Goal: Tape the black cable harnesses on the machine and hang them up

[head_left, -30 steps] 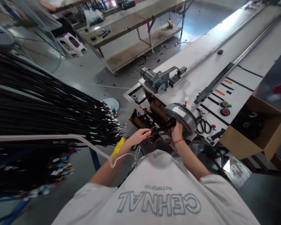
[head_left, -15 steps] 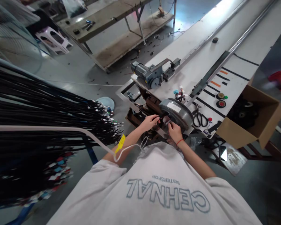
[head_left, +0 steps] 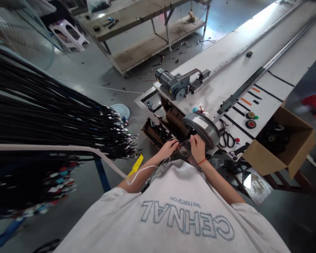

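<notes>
Hub motor (head_left: 201, 129), worktop (head_left: 234, 75) edge: left hand (head_left: 169, 148), right hand (head_left: 197, 147) pinch its black cable (head_left: 183, 140); advise firm grip, no kinks.

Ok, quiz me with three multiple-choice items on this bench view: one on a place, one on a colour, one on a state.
1. Where do the scissors lie?
A. right of the round motor
B. inside the cardboard box
C. on the floor

2. What colour is the band on the right hand wrist?
A. green
B. red
C. white

3. How is the cardboard box?
A. taped shut
B. flattened
C. open, with dark parts inside

Answers: 1 A, they lie on the bench beside the motor. 2 B, a thin red band shows. 3 C, its flaps stand open.
</notes>
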### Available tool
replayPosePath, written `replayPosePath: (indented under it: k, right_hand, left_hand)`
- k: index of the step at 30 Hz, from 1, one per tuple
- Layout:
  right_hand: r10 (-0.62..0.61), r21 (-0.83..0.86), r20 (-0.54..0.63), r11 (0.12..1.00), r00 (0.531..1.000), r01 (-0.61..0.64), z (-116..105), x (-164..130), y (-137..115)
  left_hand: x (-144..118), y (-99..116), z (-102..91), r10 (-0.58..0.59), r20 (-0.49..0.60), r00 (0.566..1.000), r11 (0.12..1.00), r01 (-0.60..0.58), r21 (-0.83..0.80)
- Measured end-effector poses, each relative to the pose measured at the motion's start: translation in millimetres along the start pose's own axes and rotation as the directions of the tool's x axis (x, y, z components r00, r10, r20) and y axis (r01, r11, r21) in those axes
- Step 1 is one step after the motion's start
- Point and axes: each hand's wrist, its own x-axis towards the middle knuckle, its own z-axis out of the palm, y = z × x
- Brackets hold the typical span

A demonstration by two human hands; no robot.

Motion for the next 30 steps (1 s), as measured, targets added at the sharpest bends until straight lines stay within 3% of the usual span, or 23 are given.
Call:
replayPosePath:
  k: [3, 6, 9, 14, 22, 26, 28, 30]
  right_hand:
    - [-0.162, -0.033, 0.13, 0.985, 0.978, 0.168, -2.9, 11.1, -1.7]
    - [-0.324, -0.087, 0.257, 0.93, 0.91, 0.356, -6.8, 18.9, 5.0]
    - [-0.322, -0.223, 0.317, 0.889, 0.892, 0.4, -8.6, 24.0, 14.1]
    - [-0.282, -0.296, 0.419, 0.857, 0.863, 0.423, -3.5, 34.5, 21.8]
    - [-0.25, -0.236, 0.377, 0.905, 0.892, 0.353, 7.5, 46.9, 28.3]
    - [-0.274, -0.28, 0.314, 0.888, 0.909, 0.364, 1.5, 27.4, 25.0]
    - [-0.349, -0.207, 0.307, 0.884, 0.885, 0.42, -10.6, 6.6, 16.0]
    - [-0.443, -0.074, 0.305, 0.872, 0.843, 0.484, -29.5, -13.6, 3.7]
  left_hand:
    - [-1.7, -8.9, 5.4, 0.002, 0.027, 1.0, 1.0, -0.002, -0.025]
    - [-1.7, -15.7, 12.9, -0.022, 0.04, 0.999, 0.992, 0.026, -0.121]
    - [-5.0, -13.2, 17.2, -0.036, 0.026, 0.999, 0.988, 0.039, -0.152]
    - [-14.9, 2.6, 17.7, 0.038, -0.059, 0.998, 0.999, -0.039, -0.024]
    - [-13.7, 4.1, 23.0, 0.049, -0.133, 0.99, 0.998, -0.052, -0.02]
    - [-7.9, -3.4, 21.8, 0.062, -0.098, 0.993, 0.998, -0.058, 0.04]
    - [-4.1, -3.8, 18.8, 0.105, -0.144, 0.984, 0.985, -0.084, 0.15]
    - [2.7, 1.0, 17.2, 0.242, -0.219, 0.945, 0.93, -0.162, 0.33]
